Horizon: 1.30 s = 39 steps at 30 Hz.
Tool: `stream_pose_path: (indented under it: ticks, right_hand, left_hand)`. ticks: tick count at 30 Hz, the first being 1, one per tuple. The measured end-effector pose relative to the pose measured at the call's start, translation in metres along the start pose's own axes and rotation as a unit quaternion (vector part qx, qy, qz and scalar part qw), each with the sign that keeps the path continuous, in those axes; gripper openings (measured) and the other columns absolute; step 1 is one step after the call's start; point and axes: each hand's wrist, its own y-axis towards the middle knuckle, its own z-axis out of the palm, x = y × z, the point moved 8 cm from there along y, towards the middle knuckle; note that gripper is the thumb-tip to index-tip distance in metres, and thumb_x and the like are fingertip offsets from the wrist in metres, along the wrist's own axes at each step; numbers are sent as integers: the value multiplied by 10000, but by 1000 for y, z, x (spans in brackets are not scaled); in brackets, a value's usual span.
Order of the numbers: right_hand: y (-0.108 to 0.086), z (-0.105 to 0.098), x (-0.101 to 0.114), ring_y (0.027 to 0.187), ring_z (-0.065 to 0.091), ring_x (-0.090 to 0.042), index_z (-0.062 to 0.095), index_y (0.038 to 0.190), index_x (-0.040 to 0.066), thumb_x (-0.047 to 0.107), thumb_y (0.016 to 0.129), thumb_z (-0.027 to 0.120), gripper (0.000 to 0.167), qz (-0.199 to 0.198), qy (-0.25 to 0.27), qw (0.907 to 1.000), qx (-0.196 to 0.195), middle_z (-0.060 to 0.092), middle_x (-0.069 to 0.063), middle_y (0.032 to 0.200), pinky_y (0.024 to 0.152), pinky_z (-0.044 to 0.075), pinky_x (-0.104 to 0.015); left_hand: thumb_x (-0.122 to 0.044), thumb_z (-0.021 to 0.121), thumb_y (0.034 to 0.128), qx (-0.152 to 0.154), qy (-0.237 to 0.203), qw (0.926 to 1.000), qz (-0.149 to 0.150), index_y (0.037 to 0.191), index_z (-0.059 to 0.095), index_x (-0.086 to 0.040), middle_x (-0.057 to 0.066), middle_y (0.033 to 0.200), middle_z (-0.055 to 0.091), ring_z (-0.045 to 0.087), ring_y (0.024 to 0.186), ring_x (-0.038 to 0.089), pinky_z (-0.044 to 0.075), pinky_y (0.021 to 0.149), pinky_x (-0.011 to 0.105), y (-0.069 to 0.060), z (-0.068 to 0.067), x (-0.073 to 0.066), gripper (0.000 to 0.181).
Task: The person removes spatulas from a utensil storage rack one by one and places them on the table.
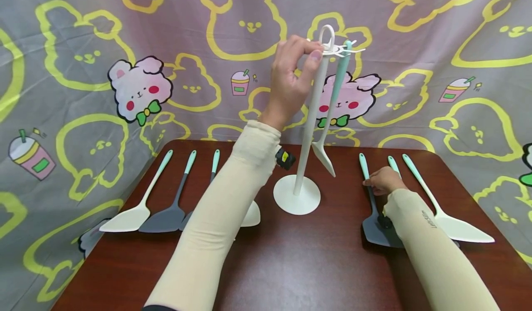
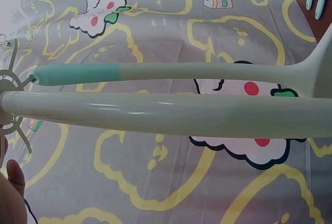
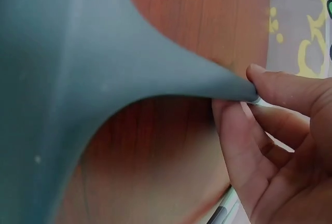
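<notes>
My left hand (image 1: 291,75) holds the hooked top of a white utensil stand (image 1: 309,117), thumb and fingers at its rim beside the pole. From a hook on its right side hangs a cream spatula (image 1: 341,75) with a mint handle, which runs alongside the pole in the left wrist view (image 2: 78,74). Over at the right of the table, my right hand (image 1: 384,182) pinches a dark grey spatula (image 1: 376,230) by its handle between thumb and fingers. Its grey blade (image 3: 78,79) fills much of the right wrist view. My right forearm hides part of this spatula.
On the left lie a cream spatula (image 1: 126,218), a grey spatula (image 1: 166,218) and others partly behind my left forearm. At the right lie another mint handle (image 1: 392,164) and a cream spatula (image 1: 465,228). A patterned cloth (image 1: 187,34) hangs behind the brown table (image 1: 307,255).
</notes>
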Motion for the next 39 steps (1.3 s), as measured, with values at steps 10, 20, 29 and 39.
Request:
stream_pose_path:
  ticks: [10, 20, 29, 39]
  right_hand:
    - [-3, 0, -3, 705, 672, -159, 552, 1313, -130, 186, 887, 714, 554, -1, 154, 9999, 64, 714, -164, 896, 647, 593, -343]
    - [-1, 3, -4, 693, 653, -159, 537, 1320, -134, 214, 887, 706, 581, -141, -51, 9997, 175, 691, -80, 799, 616, 561, -332]
    - [-3, 2, -1, 759, 672, -207, 502, 1353, -133, 231, 923, 650, 583, -174, -115, 9994, 265, 671, -67, 795, 642, 551, -344]
    - [-12, -10, 18, 936, 686, -361, 649, 1192, -71, 326, 976, 543, 464, -371, -1316, 9906, 40, 695, -252, 1089, 758, 552, -447]
  left_hand:
    - [-153, 513, 958, -39, -20, 10000, 64, 982, 695, -22, 115, 1043, 687, 562, 1046, 205, 337, 1002, 207, -1, -1, -4, 225]
    - [-151, 511, 959, -66, -56, 9999, 93, 976, 695, -21, 116, 1033, 688, 567, 1036, 203, 338, 1004, 207, -2, -1, -4, 227]
    - [-150, 516, 960, -71, -44, 9999, 116, 973, 697, -20, 117, 1030, 689, 568, 1036, 202, 340, 999, 204, 1, -1, -5, 223]
    - [-154, 512, 960, -75, -41, 9999, 120, 977, 693, -21, 116, 1032, 688, 570, 1033, 202, 345, 993, 207, 0, -1, -4, 226]
